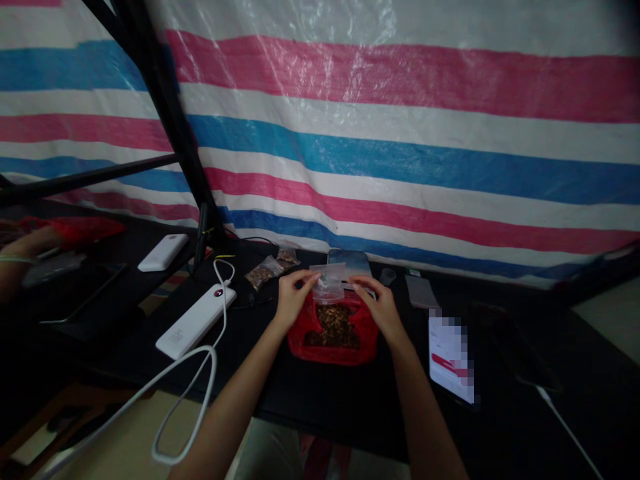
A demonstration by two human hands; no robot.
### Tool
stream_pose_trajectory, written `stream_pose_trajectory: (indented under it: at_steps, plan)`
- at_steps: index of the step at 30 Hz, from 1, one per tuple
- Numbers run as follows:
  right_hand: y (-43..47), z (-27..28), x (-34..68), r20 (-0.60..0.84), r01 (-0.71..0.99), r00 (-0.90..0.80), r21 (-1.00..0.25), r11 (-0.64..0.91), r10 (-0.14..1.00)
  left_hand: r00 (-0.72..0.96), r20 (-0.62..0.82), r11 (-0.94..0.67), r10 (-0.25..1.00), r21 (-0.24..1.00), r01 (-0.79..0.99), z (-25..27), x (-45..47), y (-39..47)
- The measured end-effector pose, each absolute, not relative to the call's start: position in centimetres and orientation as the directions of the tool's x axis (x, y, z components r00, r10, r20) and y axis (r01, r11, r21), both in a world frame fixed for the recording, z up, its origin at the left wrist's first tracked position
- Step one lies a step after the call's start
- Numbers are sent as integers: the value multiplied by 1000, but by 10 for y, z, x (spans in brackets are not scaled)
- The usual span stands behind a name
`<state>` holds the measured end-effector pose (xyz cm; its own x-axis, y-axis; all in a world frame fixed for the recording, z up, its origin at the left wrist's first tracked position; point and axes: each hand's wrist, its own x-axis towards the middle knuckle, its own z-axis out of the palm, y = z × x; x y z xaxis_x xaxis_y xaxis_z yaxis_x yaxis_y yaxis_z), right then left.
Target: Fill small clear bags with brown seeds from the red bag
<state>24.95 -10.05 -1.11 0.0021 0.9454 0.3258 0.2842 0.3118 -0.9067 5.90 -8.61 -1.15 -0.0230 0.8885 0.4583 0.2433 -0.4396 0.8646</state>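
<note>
A small clear plastic bag (329, 287) is stretched between my two hands above an open red plastic bag (296, 340). My left hand (293, 297) pinches its left edge between thumb and fingers. At the right edge, the fingers of my right hand (379, 301) are pressed together on the clear bag. Loose brown, seed-like bits (336, 325) fill the red bag, which lies open on the black table (345, 400). Behind my left hand lie two small clear packets (264, 272) holding similar brown bits.
A white power bank (196, 321) with a white cable (216, 373) lies left. To the right are a lit phone (450, 357), a stack of clear bags (421, 292) and a small clear cup (388, 276). Another person's hand (30, 243) works at the far left beyond a black frame (170, 120).
</note>
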Motion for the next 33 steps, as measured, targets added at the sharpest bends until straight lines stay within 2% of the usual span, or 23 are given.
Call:
stream_pose_trajectory:
  at_steps: [3, 8, 16, 19, 22, 26, 33]
  plan:
    - [-100, -15, 244, 302, 258, -24, -919, 298, 953, 17, 454, -445, 891, 865, 230, -11, 60, -87]
    - [-99, -25, 239, 295, 330, 55, -907, 261, 954, 78, 454, -460, 887, 860, 222, -12, 65, -90]
    - [-97, -27, 244, 243, 238, -12, -941, 239, 970, 78, 440, -446, 895, 874, 195, -12, 65, -89]
    - [-97, -26, 244, 252, 257, -30, -933, 251, 967, 97, 425, -436, 900, 880, 190, -12, 64, -88]
    - [-97, -25, 243, 261, 293, 16, -924, 245, 965, 110, 408, -423, 906, 886, 190, -13, 65, -88]
    - [-95, -25, 243, 235, 227, 45, -949, 220, 971, 143, 382, -400, 913, 907, 133, -14, 70, -91]
    - [-92, -21, 254, 187, 116, 200, -979, 166, 962, 332, 305, -345, 893, 937, 65, -19, 77, -95]
